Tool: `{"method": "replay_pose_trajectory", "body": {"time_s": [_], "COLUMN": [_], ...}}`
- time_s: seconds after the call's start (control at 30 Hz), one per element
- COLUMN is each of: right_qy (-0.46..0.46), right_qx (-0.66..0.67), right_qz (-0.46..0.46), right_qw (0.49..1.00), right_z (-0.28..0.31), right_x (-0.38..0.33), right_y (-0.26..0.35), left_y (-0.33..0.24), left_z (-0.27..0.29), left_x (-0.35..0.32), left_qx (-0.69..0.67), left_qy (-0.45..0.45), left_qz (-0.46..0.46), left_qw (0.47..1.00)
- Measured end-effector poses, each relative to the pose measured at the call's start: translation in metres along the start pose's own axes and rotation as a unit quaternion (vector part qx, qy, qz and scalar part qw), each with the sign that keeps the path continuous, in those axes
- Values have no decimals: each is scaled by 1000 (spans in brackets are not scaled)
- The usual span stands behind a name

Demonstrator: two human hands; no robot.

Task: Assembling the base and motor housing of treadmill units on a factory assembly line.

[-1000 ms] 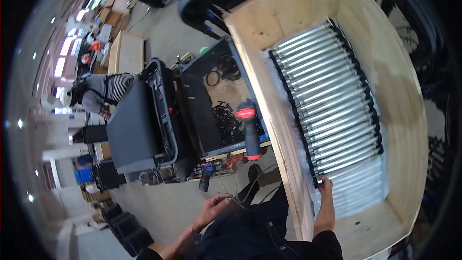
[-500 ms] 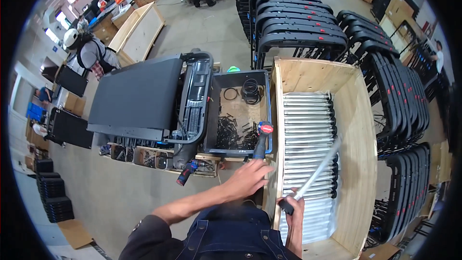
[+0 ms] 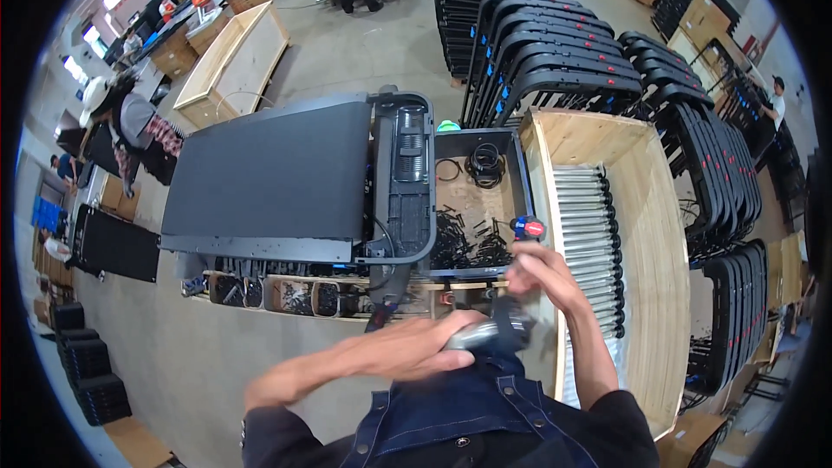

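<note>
My left hand [image 3: 433,345] is wrapped around a shiny metal roller tube [image 3: 472,337] with a black end, held in front of my apron. The tube points toward the camera and is smeared by motion. My right hand [image 3: 550,279] closes at the handle of a cordless drill [image 3: 529,228], whose blue and red battery end shows above the fingers. The drill's front is hidden or blurred. To the right, a wooden crate [image 3: 663,295] holds a row of similar roller tubes [image 3: 588,234] with black ends.
A grey bin [image 3: 526,178] with black cable coils and loose black parts stands ahead. Left of it lies a treadmill-like deck [image 3: 269,178] over small parts trays [image 3: 290,295]. Stacked black frames [image 3: 563,43] stand behind and right. A person [image 3: 130,126] works at far left.
The metal tube has passed from my right hand to my left. My right hand has left the crate and moved left to the drill. The view has shifted left.
</note>
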State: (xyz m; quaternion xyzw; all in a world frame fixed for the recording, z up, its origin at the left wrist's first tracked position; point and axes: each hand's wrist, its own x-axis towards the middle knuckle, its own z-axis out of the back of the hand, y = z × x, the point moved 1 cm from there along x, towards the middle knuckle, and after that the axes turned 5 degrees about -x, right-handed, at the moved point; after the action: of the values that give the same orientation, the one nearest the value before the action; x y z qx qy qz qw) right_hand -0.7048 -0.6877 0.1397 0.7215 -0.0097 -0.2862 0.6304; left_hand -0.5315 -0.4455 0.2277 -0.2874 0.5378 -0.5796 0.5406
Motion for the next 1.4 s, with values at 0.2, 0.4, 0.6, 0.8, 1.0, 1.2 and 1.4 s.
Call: {"method": "replay_pose_trajectory", "body": {"time_s": [0.2,0.4,0.6,0.8,1.0,1.2,1.4], "right_qy": [-65,-91,-111,-221,-84,182,234], "right_qx": [-188,-599,-410,-279,126,-22,-79], "right_qz": [-21,56,81,152,132,93,60], "right_qw": [980,794,902,922,980,979,967], "right_z": [24,24,17,24,-2,-86,-116], "right_x": [290,511,540,438,260,167,125], "right_y": [-144,-236,-268,-166,11,35,34], "left_y": [62,129,124,126,141,140,145], "left_z": [23,1,13,33,34,19,-28], "left_x": [-37,-32,-17,5,22,13,-3], "left_qx": [-432,-558,-613,-581,-524,-484,-459], "left_qy": [-274,-510,-554,-491,-482,-420,-437], "left_qz": [5,-8,147,35,76,-19,-9], "left_qw": [859,655,543,648,698,767,774]}}
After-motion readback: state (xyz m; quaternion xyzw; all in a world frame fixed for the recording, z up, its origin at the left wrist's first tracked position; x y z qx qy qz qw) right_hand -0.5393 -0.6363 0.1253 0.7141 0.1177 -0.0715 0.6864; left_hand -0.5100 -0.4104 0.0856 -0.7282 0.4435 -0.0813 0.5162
